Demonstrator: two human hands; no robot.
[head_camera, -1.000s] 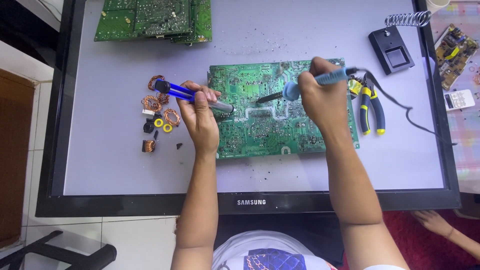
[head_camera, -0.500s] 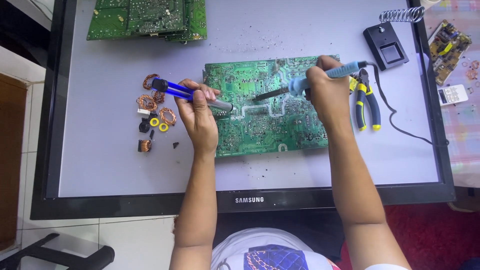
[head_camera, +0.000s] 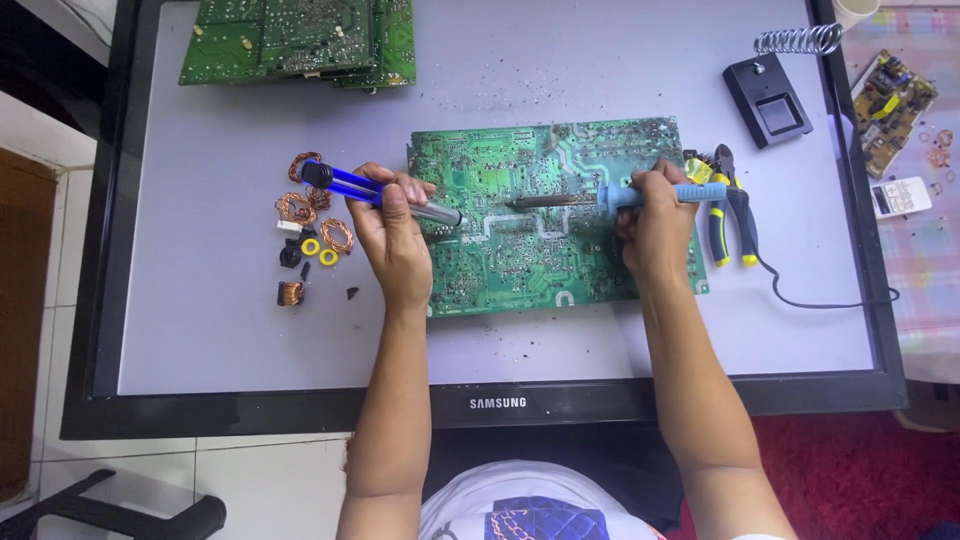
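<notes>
Two tools meet nose to nose: your left hand (head_camera: 392, 235) clasps the desoldering pump (head_camera: 375, 193), your right hand (head_camera: 655, 225) the soldering iron (head_camera: 600, 199), tips converging between them over the circuit board (head_camera: 530, 260).

Green circuit board (head_camera: 545, 215) with thin pale lines; blue solder sucker (head_camera: 375, 192) with silver end; light blue soldering iron (head_camera: 640, 196); yellow and black pliers (head_camera: 730, 205); copper wire coils (head_camera: 310, 205); small yellow rings (head_camera: 318, 251); black stand (head_camera: 765, 100)

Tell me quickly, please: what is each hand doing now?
Left hand: closed on a blue desoldering pump.
Right hand: closed on a blue-handled soldering iron, tip over the green circuit board.
</notes>
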